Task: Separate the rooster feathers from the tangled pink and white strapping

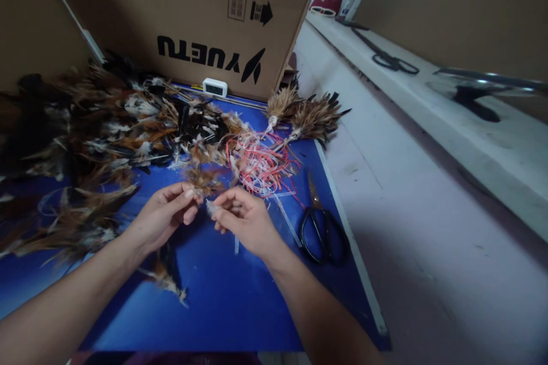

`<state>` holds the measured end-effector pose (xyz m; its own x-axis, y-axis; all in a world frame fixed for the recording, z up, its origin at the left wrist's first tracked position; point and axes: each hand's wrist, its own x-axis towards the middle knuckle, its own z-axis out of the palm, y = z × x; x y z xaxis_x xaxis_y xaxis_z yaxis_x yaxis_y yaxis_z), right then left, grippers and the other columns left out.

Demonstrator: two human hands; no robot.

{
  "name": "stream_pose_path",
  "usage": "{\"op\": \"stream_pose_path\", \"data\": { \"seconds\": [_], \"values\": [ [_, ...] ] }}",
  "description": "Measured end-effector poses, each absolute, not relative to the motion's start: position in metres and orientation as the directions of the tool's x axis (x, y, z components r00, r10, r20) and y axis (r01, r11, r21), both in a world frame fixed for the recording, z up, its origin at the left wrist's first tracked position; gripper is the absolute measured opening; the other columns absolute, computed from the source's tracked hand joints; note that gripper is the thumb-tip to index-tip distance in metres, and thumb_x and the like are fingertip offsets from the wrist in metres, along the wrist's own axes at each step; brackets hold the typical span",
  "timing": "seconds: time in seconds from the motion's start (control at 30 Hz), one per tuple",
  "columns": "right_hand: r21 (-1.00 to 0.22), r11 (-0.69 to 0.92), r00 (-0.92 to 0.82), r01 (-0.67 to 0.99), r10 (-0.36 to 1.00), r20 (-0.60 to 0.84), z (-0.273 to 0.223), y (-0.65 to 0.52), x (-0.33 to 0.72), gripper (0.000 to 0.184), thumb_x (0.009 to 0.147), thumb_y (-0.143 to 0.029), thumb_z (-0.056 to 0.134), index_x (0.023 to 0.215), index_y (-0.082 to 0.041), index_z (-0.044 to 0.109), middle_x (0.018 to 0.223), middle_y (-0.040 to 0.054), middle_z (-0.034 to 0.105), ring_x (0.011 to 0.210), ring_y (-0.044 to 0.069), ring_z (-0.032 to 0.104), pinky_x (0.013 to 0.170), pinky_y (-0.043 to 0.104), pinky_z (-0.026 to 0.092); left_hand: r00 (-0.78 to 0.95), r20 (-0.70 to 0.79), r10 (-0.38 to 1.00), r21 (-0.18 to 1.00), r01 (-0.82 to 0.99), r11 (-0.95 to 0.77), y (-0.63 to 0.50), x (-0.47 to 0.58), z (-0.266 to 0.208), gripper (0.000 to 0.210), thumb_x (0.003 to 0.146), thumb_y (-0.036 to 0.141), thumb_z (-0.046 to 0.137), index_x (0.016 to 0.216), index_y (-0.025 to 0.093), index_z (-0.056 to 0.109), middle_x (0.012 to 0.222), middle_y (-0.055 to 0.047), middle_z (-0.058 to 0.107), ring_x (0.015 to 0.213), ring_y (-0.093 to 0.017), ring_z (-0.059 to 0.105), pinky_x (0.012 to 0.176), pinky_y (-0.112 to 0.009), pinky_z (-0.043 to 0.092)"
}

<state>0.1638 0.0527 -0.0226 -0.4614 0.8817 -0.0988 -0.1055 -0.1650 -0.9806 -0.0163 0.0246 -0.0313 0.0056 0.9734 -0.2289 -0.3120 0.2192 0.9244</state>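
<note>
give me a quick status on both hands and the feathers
Left hand and right hand pinch one small feather bunch above the blue mat. Scissors lie right, apart. Feather pile left.

Single head-worn view: looks forward and down, close over the blue tabletop point(222, 296), cardboard box point(184, 11) behind.

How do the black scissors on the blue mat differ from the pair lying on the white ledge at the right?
The black scissors on the blue mat lie close to the right hand; the scissors on the white ledge lie far back. The mat pair shows a short brownish blade pointing away from the person; the ledge pair looks dark all over, with a long thin blade. Both lie flat, closed and untouched, with dark loop handles.
</note>
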Motion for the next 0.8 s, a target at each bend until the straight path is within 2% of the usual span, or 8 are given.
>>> {"op": "stream_pose_path", "data": {
  "seconds": [0.2, 0.33, 0.53, 0.67, 0.8],
  "values": [
    [-0.902, -0.307, -0.556, -0.305, 0.826, -0.093, -0.015, 0.053, 0.168, 0.011, 0.069, -0.018, 0.067, 0.077, -0.019, 0.073, 0.067, -0.0011, 0.07, 0.057, 0.01, 0.063, 0.055, 0.022, 0.048, 0.044, -0.253, 0.966, 0.905, -0.343, 0.253, 0.024, -0.017, -0.032, 0.023, 0.075, 0.038, 0.073, 0.074, 0.016, 0.067, 0.047, 0.003, 0.052, 0.045, -0.007, 0.043, 0.049, -0.019, 0.034],
    [-0.872, -0.329, -0.564, -0.361, 0.822, -0.076, -0.017, 0.054, 0.168, 0.014, 0.068, -0.018, 0.068, 0.081, -0.02, 0.074, 0.067, -0.0001, 0.071, 0.06, 0.013, 0.067, 0.056, 0.025, 0.051, 0.076, -0.263, 0.962, 0.888, -0.37, 0.273, 0.024, -0.016, -0.033, 0.022, 0.075, 0.037, 0.074, 0.073, 0.016, 0.067, 0.046, 0.003, 0.052, 0.044, -0.007, 0.044, 0.049, -0.02, 0.035],
    [-0.883, -0.27, -0.435, -0.383, 0.896, -0.086, -0.023, 0.059, 0.163, 0.012, 0.066, -0.024, 0.077, 0.077, -0.021, 0.074, 0.068, 0.0002, 0.071, 0.056, 0.013, 0.064, 0.053, 0.025, 0.051, 0.102, -0.254, 0.962, 0.877, -0.395, 0.274, 0.023, -0.015, -0.031, 0.022, 0.073, 0.036, 0.076, 0.072, 0.015, 0.068, 0.044, 0.002, 0.052, 0.044, -0.007, 0.045, 0.047, -0.018, 0.032],
    [-0.895, -0.123, -0.31, -0.429, 0.951, 0.018, -0.027, 0.064, 0.163, 0.012, 0.063, -0.024, 0.081, 0.073, -0.022, 0.074, 0.074, -0.0022, 0.068, 0.054, 0.008, 0.059, 0.052, 0.022, 0.05, 0.134, -0.255, 0.957, 0.863, -0.416, 0.288, 0.021, -0.016, -0.031, 0.023, 0.073, 0.035, 0.076, 0.071, 0.013, 0.069, 0.045, 0.002, 0.052, 0.044, -0.007, 0.045, 0.046, -0.018, 0.031],
    [-0.905, -0.057, -0.292, -0.422, 0.953, 0.076, -0.026, 0.061, 0.163, 0.01, 0.067, -0.025, 0.08, 0.074, -0.023, 0.074, 0.075, -0.0031, 0.067, 0.052, 0.008, 0.058, 0.053, 0.024, 0.052, 0.168, -0.271, 0.948, 0.857, -0.406, 0.318, 0.02, -0.016, -0.031, 0.023, 0.072, 0.034, 0.077, 0.07, 0.012, 0.069, 0.045, 0.001, 0.053, 0.043, -0.007, 0.045, 0.044, -0.018, 0.031]
  ]
}}
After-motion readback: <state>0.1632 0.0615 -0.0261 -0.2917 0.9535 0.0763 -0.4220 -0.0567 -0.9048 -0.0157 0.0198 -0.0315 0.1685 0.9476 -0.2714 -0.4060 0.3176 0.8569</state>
